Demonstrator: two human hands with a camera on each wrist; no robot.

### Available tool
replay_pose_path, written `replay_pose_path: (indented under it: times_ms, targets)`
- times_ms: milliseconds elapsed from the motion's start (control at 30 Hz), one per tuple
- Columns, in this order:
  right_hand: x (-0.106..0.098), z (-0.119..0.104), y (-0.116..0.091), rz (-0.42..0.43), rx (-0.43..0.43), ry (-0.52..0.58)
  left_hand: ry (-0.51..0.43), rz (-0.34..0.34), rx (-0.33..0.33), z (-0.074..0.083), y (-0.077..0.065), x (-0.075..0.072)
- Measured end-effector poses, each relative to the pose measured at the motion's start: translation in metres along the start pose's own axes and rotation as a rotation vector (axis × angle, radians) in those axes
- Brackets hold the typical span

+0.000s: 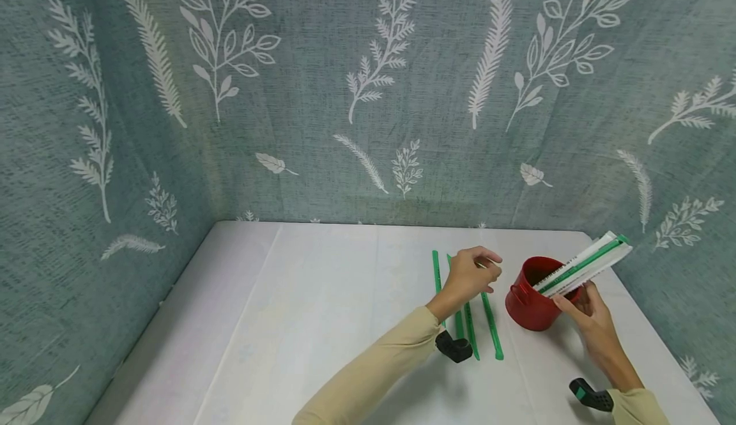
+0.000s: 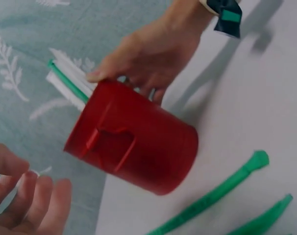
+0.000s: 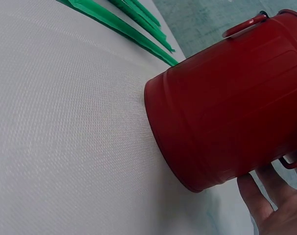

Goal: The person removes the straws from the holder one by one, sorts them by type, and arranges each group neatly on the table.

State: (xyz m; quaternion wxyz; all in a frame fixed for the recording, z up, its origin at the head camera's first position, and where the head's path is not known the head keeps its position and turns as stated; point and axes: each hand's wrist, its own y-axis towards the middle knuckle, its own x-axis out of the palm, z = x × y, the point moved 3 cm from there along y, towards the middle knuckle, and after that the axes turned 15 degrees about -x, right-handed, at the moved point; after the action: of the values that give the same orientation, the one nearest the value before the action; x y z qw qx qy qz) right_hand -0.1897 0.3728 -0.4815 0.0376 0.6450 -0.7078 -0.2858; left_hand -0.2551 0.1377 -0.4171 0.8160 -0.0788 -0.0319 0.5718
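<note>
A small red metal bucket with side handles stands at the right of the table. Slim white and green wrapped sticks lean out of it toward the right. My right hand grips the bucket's right side, the thumb at its rim in the left wrist view and fingers against its wall. Left of the bucket, my left hand is over several long green sticks on the table. Its fingers are loosely bent, with nothing showing between them in the left wrist view. The left hand and forearm partly hide these sticks from the head camera.
A white cloth covers the table. Grey-green curtains with white leaf prints hang behind and at both sides. Black wrist devices are on both arms. The table's right edge runs close beside the right hand.
</note>
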Motion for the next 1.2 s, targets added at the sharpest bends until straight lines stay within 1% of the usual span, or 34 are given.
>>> replay_pose_path:
  times_ms: [200,367,500,633,733,833,967,1067,1200]
  targets:
    - [-0.002,0.001,-0.003,-0.006,0.009,-0.015,0.029,0.015,0.024,0.01,0.0,0.015]
    - [-0.003,0.001,-0.002,-0.002,0.012,0.009,0.098,0.027,0.067,0.017,0.002,0.027]
    - [-0.001,0.002,0.001,-0.003,0.018,0.003,0.134,0.035,0.099,0.022,0.004,0.034]
    - [0.001,0.003,-0.003,0.005,0.027,-0.004,0.182,0.052,0.125,0.024,0.007,0.042]
    - [0.002,0.003,-0.007,0.024,0.027,-0.007,0.221,0.05,0.149,0.025,0.009,0.048]
    - [0.004,0.003,-0.008,0.042,0.007,0.02,0.245,0.037,0.162,0.027,0.011,0.054]
    - [0.007,0.001,-0.006,0.044,-0.023,0.053,0.286,0.035,0.176,0.028,0.014,0.061]
    - [0.007,0.001,-0.004,0.037,-0.03,0.04,0.329,0.031,0.198,0.028,0.017,0.067]
    - [0.003,0.002,0.0,0.023,-0.023,0.018,0.352,0.003,0.224,0.027,0.022,0.078]
